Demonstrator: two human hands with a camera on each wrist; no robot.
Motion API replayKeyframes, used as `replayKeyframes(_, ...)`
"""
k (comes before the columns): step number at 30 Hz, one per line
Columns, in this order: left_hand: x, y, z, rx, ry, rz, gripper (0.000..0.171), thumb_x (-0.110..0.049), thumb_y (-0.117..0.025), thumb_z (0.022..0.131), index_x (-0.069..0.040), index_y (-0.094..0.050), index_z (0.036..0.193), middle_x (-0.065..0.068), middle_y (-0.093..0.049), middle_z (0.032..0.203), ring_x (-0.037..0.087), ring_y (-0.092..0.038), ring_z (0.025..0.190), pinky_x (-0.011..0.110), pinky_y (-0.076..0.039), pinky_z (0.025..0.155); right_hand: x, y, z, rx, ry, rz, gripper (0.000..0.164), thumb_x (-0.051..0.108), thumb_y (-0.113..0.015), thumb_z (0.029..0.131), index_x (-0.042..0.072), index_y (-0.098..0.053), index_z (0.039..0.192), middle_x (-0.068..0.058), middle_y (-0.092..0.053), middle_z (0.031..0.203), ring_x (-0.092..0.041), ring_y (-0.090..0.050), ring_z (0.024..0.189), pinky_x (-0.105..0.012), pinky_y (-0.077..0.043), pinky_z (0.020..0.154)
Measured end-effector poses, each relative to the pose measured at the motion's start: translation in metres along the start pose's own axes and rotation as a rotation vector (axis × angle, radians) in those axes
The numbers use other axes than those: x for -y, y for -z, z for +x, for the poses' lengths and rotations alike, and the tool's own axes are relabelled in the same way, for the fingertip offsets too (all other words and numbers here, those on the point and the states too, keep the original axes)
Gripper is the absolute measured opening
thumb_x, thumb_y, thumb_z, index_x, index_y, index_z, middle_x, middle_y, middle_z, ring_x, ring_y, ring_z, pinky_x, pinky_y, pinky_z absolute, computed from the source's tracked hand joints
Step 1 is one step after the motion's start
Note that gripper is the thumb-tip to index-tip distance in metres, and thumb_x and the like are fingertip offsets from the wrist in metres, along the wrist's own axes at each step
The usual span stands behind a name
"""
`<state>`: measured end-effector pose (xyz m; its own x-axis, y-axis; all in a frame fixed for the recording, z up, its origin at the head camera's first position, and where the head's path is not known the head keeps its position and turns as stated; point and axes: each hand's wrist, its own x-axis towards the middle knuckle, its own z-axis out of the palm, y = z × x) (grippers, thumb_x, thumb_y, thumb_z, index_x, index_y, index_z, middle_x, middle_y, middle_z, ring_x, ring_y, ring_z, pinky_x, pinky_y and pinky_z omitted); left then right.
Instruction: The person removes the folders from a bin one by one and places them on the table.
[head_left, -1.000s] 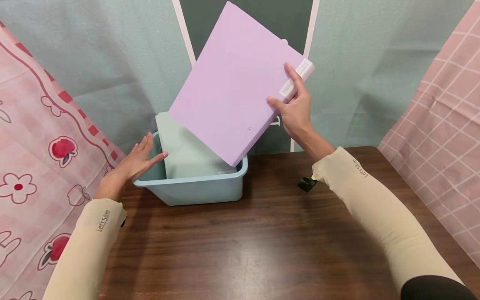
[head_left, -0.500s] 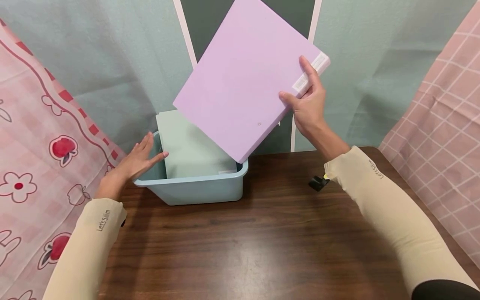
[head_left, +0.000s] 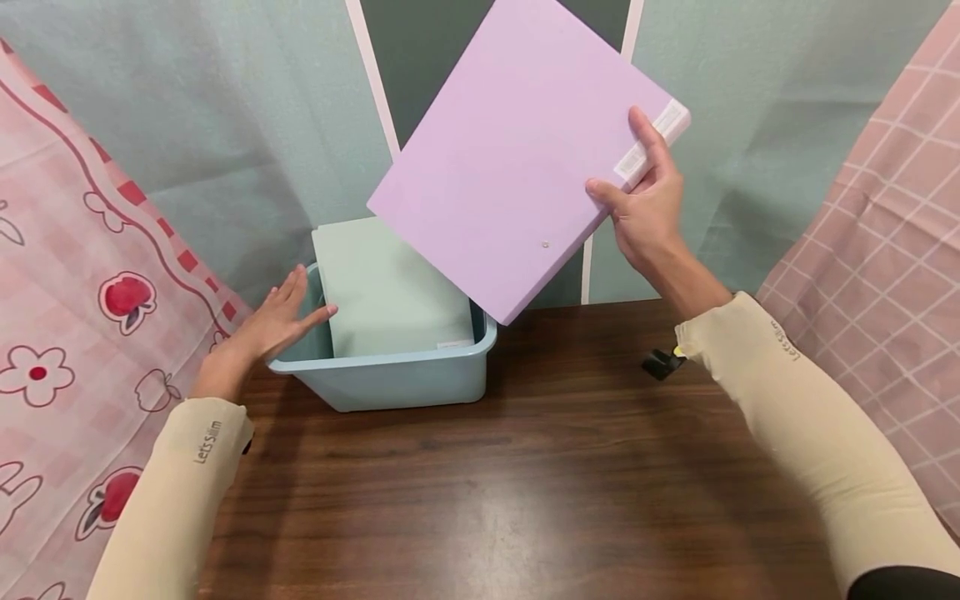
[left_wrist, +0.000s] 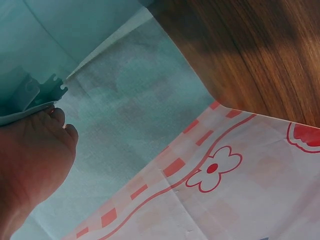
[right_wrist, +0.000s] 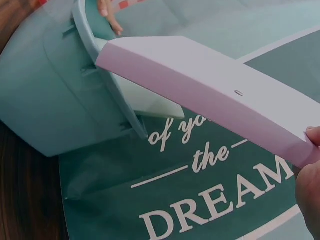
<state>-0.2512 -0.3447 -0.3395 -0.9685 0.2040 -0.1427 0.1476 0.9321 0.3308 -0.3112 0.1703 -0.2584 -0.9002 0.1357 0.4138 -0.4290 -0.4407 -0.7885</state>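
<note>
My right hand (head_left: 648,200) grips a lilac ring binder (head_left: 517,158) by its labelled spine, thumb on the cover. The binder hangs tilted in the air, its lower corner over the right rim of a light blue plastic basin (head_left: 390,383). Inside the basin, leaning up past its back rim, is a pale green binder (head_left: 390,292), partly covered by the lilac one. At the basin's left side rests my left hand (head_left: 273,321), fingers straight against the rim. The right wrist view shows the lilac binder's spine (right_wrist: 210,107) and the basin's side (right_wrist: 45,85).
The basin stands on a dark wooden table (head_left: 480,500) near its back edge. Behind hangs a grey-green cloth (head_left: 225,108) with a dark lettered panel (right_wrist: 200,200). Pink patterned cloth (head_left: 67,333) borders the left, pink checked cloth (head_left: 885,275) the right.
My right hand has moved the lilac binder to the right, baring more of the pale green binder. My left hand has stayed at the basin's rim.
</note>
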Motion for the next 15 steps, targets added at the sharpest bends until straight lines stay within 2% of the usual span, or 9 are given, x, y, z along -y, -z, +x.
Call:
replayKeyframes(8, 0.0, -0.001, 0.001, 0.013, -0.002, -0.002, 0.103, -0.067, -0.037, 0.108, -0.003, 0.021, 0.164, 0.016, 0.025, 0.173, 0.044, 0.015, 0.161, 0.063, 0.007, 0.128, 0.005, 0.015, 0.001, 0.018, -0.002, -0.009, 0.095, -0.03, -0.074, 0.078, 0.016, -0.052, 0.158, -0.007, -0.044, 0.157, -0.027, -0.049, 0.133, -0.033, -0.062, 0.091)
replayKeyframes(15, 0.0, 0.001, 0.002, 0.02, -0.005, 0.012, 0.102, -0.066, -0.034, 0.109, -0.002, 0.023, 0.163, 0.018, 0.026, 0.172, 0.045, 0.015, 0.16, 0.062, 0.009, 0.128, 0.012, 0.03, 0.002, 0.016, -0.04, -0.007, 0.095, -0.027, -0.075, 0.079, 0.02, -0.052, 0.158, -0.006, -0.042, 0.158, -0.028, -0.046, 0.136, -0.036, -0.061, 0.093)
